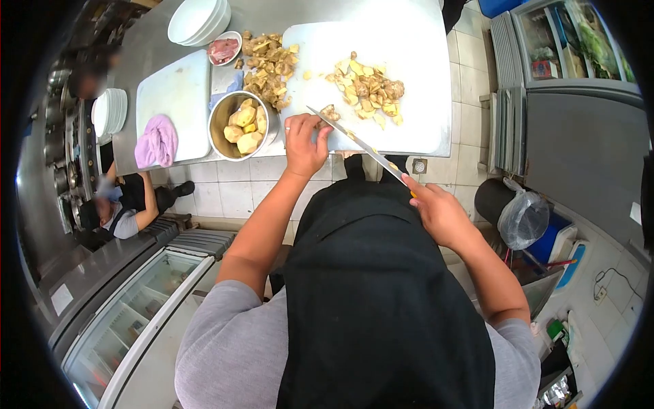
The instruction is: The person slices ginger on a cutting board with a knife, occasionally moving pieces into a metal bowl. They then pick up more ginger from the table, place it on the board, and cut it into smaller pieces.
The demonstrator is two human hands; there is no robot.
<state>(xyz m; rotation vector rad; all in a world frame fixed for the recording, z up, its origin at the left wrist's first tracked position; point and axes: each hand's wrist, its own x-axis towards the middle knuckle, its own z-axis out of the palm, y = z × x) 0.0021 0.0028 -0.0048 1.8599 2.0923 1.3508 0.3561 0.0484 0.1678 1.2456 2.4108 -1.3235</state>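
Note:
My right hand (439, 213) is closed round the handle of a long kitchen knife (368, 148), whose blade slants up and left over the near edge of the white cutting board (422, 129). At the blade's tip lies a piece of ginger (330, 112). My left hand (306, 144) holds that ginger with bent fingers, close to the blade. Farther up the board sits a heap of ginger peelings and knobs (368, 88). Just left of my left hand, a steel pot (216, 133) contains several peeled yellowish pieces (246, 126).
Unpeeled-looking ginger scraps (268, 65) pile left of the board. A small bowl of raw meat (223, 50), white bowls (197, 20), a second board (176, 102) and a pink cloth (157, 141) share the table. Another person (126, 211) is at the left; a bagged bin (521, 221) stands right.

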